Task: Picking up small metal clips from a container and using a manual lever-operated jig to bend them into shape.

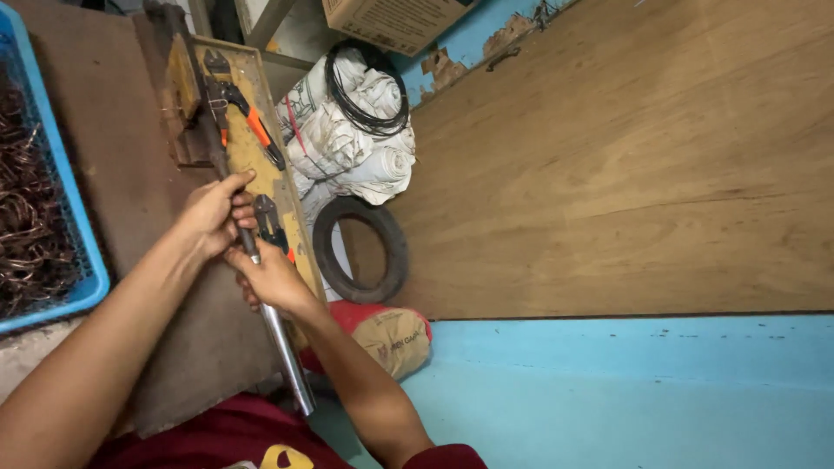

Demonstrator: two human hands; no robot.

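A long metal pipe handle runs from a rusty tool fixed on the wooden bench down toward my body. My left hand is wrapped around the handle's upper part. Just below it, my right hand grips the same handle. Both hands sit close together, nearly touching. Beside them on a yellow board lie bolt cutters with orange grips and a second dark cutter.
A blue plastic crate holding coiled copper-coloured wire stands at the left. Beyond the bench lie a rubber tyre, white sacks with a black cable coil, a red and tan sack, a cardboard box and a plywood wall.
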